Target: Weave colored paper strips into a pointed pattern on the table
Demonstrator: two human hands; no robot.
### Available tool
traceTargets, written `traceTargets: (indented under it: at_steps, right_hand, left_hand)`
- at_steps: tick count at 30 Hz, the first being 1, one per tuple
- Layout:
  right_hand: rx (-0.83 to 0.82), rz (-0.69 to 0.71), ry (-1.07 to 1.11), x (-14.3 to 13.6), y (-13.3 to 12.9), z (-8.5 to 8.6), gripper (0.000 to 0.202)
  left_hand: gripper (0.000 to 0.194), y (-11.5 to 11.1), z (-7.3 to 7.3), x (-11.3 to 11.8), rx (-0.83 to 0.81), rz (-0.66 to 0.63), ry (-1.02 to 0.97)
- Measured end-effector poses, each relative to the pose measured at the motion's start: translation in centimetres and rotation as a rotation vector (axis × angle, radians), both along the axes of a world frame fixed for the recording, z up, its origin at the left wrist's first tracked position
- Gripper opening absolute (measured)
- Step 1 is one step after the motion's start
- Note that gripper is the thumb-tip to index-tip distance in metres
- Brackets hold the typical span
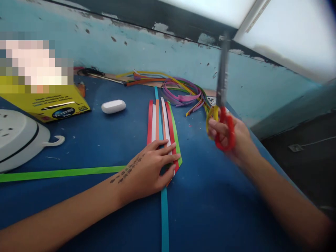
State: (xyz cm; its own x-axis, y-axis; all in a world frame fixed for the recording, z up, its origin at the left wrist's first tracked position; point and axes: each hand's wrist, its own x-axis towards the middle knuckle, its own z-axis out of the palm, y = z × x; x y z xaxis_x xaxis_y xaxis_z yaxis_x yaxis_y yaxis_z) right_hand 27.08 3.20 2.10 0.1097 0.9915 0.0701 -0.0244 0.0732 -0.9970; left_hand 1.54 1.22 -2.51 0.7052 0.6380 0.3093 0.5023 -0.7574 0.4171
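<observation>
My left hand [151, 168] lies with its fingers spread over a row of folded paper strips [154, 122] in red, white, orange, blue and green, pressing them to the table. From under it a long blue strip [164, 220] runs toward me, and a long green strip [73, 172] stretches left. Raised over the right side of the table, my right hand [240, 136] grips scissors [222, 80] by their red and yellow handles. The blades point up, look closed and are blurred by motion. Part of the woven strips is hidden beneath my left fingers.
Loose coloured strips [183, 91] lie curled at the table's back, with a phone-like object [210, 100] nearby. A white earbud case [113, 106] stands left of centre. Farther left are a yellow box [47, 105] and a white hooked object [21, 140]. The blue table [105, 217] drops off at right.
</observation>
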Motion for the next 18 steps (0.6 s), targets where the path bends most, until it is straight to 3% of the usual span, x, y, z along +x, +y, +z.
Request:
traceTargets:
  at_steps: [4,7,12,18]
  right_hand:
    - [-0.193,0.209,0.353,-3.0,-2.5,-1.1,0.034]
    - [-0.26,0.349,0.465,-4.7,-3.2,-2.2,0.031]
    - [-0.152,0.337,0.472,-6.3,-3.8,-3.1,0.017]
    - [-0.083,0.314,0.396,-7.3,-4.5,-3.0,0.021]
  left_hand:
    - [0.036,0.0,-0.2,0.1,0.015,-0.005,-0.016]
    - [0.036,0.0,-0.5,0.2,0.024,-0.006,-0.03]
    - [0.031,0.0,-0.7,0.3,0.031,-0.012,-0.042]
    - [0.024,0.0,-0.9,0.3,0.026,-0.04,-0.094]
